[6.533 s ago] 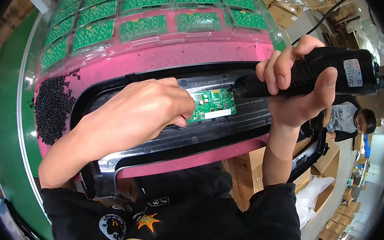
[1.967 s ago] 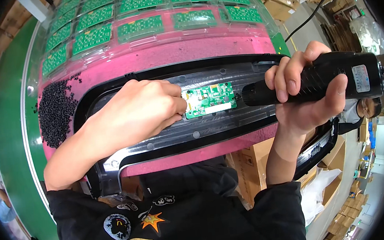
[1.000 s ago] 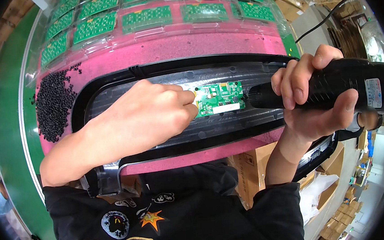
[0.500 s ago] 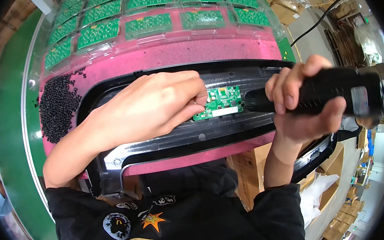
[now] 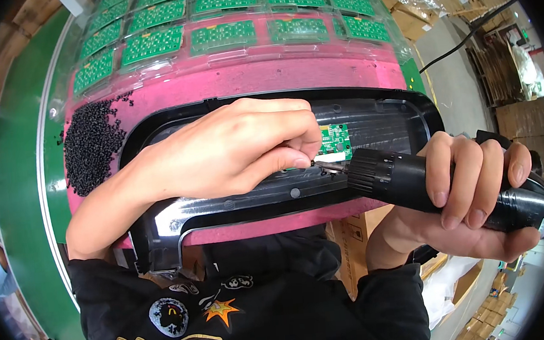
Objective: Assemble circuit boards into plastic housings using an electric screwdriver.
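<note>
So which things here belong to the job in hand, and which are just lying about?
Seem part of the job:
Black power driver, in the right hand, its tip by the left hand
Green circuit board
Black casing around it
Small black pieces, probably

Seem just lying about:
Cardboard box
White plastic sheeting

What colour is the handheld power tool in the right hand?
Black: the power tool shows best in the head view.
</note>
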Tool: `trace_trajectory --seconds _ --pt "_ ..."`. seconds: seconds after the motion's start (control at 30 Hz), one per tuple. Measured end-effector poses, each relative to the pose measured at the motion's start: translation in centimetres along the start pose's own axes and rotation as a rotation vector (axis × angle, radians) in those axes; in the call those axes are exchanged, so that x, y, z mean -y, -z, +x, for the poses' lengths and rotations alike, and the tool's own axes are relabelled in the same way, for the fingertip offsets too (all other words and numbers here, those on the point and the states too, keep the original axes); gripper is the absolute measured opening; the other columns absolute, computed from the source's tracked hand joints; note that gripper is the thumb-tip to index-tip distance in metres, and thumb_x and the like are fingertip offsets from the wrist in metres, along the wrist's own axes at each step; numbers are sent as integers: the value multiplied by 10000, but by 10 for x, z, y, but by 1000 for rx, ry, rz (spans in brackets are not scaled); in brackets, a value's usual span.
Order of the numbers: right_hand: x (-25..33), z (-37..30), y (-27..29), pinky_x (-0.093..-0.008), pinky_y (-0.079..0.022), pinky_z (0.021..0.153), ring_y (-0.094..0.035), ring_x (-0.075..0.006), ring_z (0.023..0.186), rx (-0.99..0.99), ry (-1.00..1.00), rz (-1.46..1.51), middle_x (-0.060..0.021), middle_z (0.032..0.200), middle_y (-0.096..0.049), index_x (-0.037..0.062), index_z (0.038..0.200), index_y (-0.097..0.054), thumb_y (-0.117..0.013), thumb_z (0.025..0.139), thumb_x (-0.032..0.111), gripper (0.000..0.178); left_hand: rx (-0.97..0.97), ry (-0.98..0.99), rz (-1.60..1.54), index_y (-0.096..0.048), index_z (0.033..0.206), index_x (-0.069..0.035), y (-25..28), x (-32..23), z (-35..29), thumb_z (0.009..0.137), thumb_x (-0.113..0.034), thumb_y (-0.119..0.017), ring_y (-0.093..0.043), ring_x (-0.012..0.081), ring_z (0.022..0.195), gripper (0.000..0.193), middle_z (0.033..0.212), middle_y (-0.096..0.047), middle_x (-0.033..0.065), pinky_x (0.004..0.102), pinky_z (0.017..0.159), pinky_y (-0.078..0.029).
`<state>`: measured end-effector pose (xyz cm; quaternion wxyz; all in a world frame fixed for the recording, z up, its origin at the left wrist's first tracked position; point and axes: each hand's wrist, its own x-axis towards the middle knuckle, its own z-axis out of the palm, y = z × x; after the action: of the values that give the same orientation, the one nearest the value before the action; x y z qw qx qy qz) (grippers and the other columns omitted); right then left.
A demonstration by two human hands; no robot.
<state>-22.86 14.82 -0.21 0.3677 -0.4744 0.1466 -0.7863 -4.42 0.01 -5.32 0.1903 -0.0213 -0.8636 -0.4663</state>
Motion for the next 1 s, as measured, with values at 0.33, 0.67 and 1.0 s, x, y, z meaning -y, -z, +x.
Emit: trace_trajectory --seconds 0.33,0.67,1.0 --pt "-13 1 -2 -254 -441 492 -519 -97 460 92 65 -44 18 613 -553 87 1021 -493 -740 804 438 481 81 79 -12 -535 988 2 -1 3 -3 913 -92 -647 -585 270 824 163 923 -569 109 373 739 -486" --pt "-49 -4 14 -294 -426 544 -475 -123 491 234 -164 -125 -4 663 -525 95 1106 -434 -643 848 675 669 -350 115 151 -371 1146 -27 11 -10 -6 839 -481 -680 -428 177 984 629 1068 -453 80 317 921 -357" --pt "-65 0 -18 -253 -364 441 -422 -101 428 86 -344 -367 12 580 -462 96 970 -407 -675 817 679 659 -636 79 350 -314 1006 -15 25 -13 -6 815 100 -382 -402 224 902 234 963 -384 131 325 943 -391"
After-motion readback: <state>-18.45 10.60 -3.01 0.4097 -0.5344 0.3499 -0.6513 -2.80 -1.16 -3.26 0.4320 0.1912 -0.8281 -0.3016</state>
